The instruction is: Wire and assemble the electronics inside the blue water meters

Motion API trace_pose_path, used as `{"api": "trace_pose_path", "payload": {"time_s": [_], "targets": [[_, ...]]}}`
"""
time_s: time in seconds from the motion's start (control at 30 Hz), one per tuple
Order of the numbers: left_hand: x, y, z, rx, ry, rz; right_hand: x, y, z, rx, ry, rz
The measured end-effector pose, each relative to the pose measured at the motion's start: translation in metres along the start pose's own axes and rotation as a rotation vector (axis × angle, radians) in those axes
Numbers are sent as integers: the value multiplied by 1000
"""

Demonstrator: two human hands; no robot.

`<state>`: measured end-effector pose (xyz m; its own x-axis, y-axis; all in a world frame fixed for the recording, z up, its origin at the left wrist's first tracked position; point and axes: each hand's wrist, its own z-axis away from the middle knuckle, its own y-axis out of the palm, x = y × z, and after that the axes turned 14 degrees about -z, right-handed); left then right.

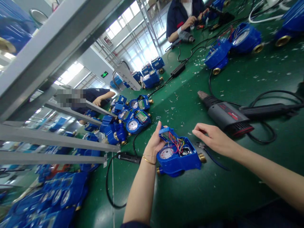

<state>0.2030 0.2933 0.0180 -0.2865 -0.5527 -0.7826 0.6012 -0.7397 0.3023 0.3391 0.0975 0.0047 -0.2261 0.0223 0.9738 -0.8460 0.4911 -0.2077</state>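
A blue water meter (175, 163) with brass ends rests on the green table in front of me. Its lid (167, 134) is raised, and red, yellow and dark wires (177, 142) run between lid and body. My left hand (155, 141) grips the lid side of the meter, thumb up along the edge; its other fingers are partly hidden behind. To the right of the meter my right hand (211, 137) hovers with fingers curled, thumb near the forefinger; whether anything small is between them I cannot make out. Below it lie cutters (204, 147) with dark handles.
A heat gun (228, 115) with its cable lies at right. Several finished-looking meters (137, 122) stand left of centre beside a metal frame (59, 136). A black pen-like tool (129, 157) lies nearer. Two co-workers sit across the table, one by another heat gun (186, 37). White scraps litter the table (237, 82).
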Motion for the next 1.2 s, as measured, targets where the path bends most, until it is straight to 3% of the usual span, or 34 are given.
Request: {"api": "trace_pose_path", "payload": {"time_s": [0.2,0.33,0.47,0.63,0.73,0.97,1.07,1.13,1.2], "targets": [[-4,1,1,-33,-64,-77,1,11,22,-162,29,6],[-12,0,1,-43,-119,-164,6,17,30,-158,-16,21],[-17,-6,0,-87,-157,-235,-1,18,24,84,74,48],[-9,-16,-4,-188,-132,-301,-12,20,2,513,225,-278],[-1,-20,0,-220,-89,-316,-13,22,0,553,196,-272],[22,-28,49,-164,98,-256,-19,20,37,597,-144,123],[41,-32,78,-110,142,-243,-18,17,56,544,-195,194],[55,-33,96,-47,219,-269,-17,15,71,361,-169,211],[67,-32,111,24,301,-324,-18,14,91,113,-29,221]]}}
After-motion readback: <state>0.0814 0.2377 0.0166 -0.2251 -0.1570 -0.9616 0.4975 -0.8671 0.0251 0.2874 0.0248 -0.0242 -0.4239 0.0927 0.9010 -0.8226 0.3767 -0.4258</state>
